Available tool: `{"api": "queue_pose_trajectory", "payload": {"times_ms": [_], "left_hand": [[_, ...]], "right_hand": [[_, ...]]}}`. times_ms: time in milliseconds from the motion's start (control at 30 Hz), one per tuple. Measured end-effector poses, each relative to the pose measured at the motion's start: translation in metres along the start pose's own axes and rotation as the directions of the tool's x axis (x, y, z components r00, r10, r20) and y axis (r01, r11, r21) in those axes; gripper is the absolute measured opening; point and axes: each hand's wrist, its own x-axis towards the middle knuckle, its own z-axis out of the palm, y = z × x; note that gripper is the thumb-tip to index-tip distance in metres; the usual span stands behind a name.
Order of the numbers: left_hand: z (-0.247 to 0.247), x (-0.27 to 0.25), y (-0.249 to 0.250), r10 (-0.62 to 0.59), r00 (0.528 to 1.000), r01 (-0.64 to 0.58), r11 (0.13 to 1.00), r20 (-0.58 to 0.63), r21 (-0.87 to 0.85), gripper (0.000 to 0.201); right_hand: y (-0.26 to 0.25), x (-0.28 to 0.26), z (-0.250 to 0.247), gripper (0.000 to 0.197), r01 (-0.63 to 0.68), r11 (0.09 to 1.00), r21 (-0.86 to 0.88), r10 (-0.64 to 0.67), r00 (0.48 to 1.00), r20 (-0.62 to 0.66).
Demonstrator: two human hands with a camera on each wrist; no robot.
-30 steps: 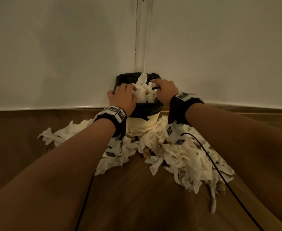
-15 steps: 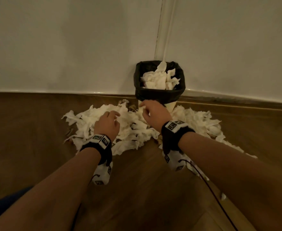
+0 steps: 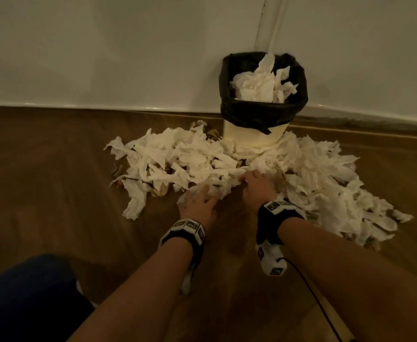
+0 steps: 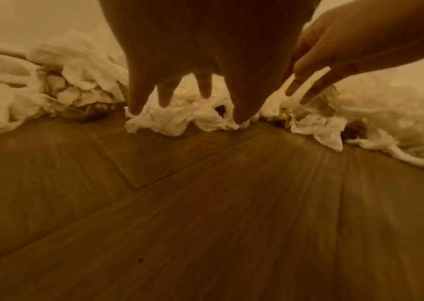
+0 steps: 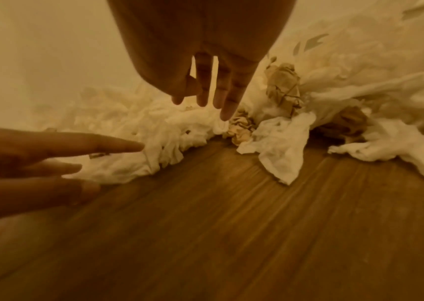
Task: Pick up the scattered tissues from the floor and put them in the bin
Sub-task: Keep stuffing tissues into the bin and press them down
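A wide heap of white tissues [image 3: 190,156] lies on the wooden floor in front of a cream bin [image 3: 254,138] lined with a black bag and holding crumpled tissues [image 3: 261,85]. My left hand [image 3: 199,198] is open at the heap's near edge, fingertips [image 4: 136,108] spread and touching a crumpled tissue [image 4: 180,122]. My right hand [image 3: 254,181] is open just to its right, straight fingers [image 5: 227,114] pointing down onto the tissues [image 5: 159,130]. Neither hand holds anything.
The bin stands in the corner where two white walls [image 3: 104,45] meet. Brown crumpled paper balls [image 5: 283,85] sit mixed into the heap. Bare wooden floor [image 3: 42,181] stretches to the left and toward me. A dark trouser leg [image 3: 25,299] shows at lower left.
Both hands left the bin's rim, came down to the floor and pulled back to the near edge of the heap. The view shifted, so the bin now sits farther right.
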Motion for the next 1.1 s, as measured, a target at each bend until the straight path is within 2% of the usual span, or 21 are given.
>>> {"api": "queue_pose_trajectory", "payload": {"times_ms": [67, 100, 167, 267, 400, 467, 567, 700, 833, 900, 933, 1000, 1100], "left_hand": [[0.008, -0.001, -0.004, -0.054, 0.991, 0.054, 0.999, 0.120, 0.005, 0.051], [0.012, -0.004, -0.005, -0.072, 0.990, 0.072, 0.997, 0.124, 0.000, 0.050], [0.019, -0.010, -0.004, -0.091, 0.996, 0.092, 0.995, 0.026, -0.033, 0.048], [0.026, -0.017, 0.002, -0.168, 0.977, 0.137, 0.967, -0.134, -0.214, 0.041], [0.025, -0.017, -0.001, -0.352, 0.926, 0.250, 0.842, -0.137, -0.478, 0.023], [0.023, -0.018, -0.005, -0.402, 0.907, 0.259, 0.769, -0.126, -0.585, 0.017], [0.022, -0.018, -0.012, -0.420, 0.895, 0.219, 0.706, -0.150, -0.674, 0.028], [0.019, -0.016, -0.018, -0.478, 0.861, 0.216, 0.649, -0.170, -0.730, 0.036], [0.014, -0.015, -0.022, -0.515, 0.847, 0.255, 0.608, -0.129, -0.752, 0.045], [0.011, -0.017, -0.023, -0.505, 0.855, 0.242, 0.592, -0.119, -0.769, 0.046], [0.010, -0.017, -0.023, -0.501, 0.858, 0.237, 0.587, -0.117, -0.774, 0.043], [0.006, -0.019, -0.023, -0.495, 0.861, 0.231, 0.586, -0.117, -0.777, 0.033], [-0.003, -0.020, -0.019, -0.491, 0.866, 0.213, 0.541, -0.100, -0.814, 0.022]], "right_hand": [[0.003, 0.000, 0.005, 0.048, 0.056, 0.998, -0.040, -0.054, 0.997, 0.047], [0.004, 0.000, 0.007, 0.053, 0.087, 0.995, -0.054, -0.083, 0.993, 0.078], [0.002, 0.000, 0.011, 0.057, 0.140, 0.988, -0.066, -0.131, 0.983, 0.125], [-0.003, -0.001, 0.020, 0.053, 0.200, 0.968, -0.149, -0.178, 0.973, 0.146], [-0.009, 0.002, 0.037, 0.057, 0.235, 0.949, -0.209, -0.192, 0.959, 0.208], [-0.011, 0.004, 0.043, 0.058, 0.215, 0.955, -0.203, -0.162, 0.956, 0.246], [-0.013, 0.003, 0.048, 0.052, 0.205, 0.955, -0.215, -0.128, 0.937, 0.324], [-0.011, -0.006, 0.054, 0.036, 0.246, 0.945, -0.215, -0.194, 0.952, 0.237], [-0.005, -0.012, 0.049, 0.028, 0.135, 0.982, -0.129, -0.107, 0.974, 0.198], [-0.002, -0.013, 0.042, 0.038, 0.047, 0.998, -0.036, -0.039, 0.978, 0.205], [-0.001, -0.013, 0.038, 0.043, 0.021, 1.000, -0.020, -0.016, 0.973, 0.230], [-0.002, -0.011, 0.026, 0.041, -0.021, 0.999, -0.040, 0.032, 0.956, 0.292], [-0.001, -0.017, 0.010, 0.031, -0.069, 0.998, -0.002, 0.067, 0.962, 0.263]]}}
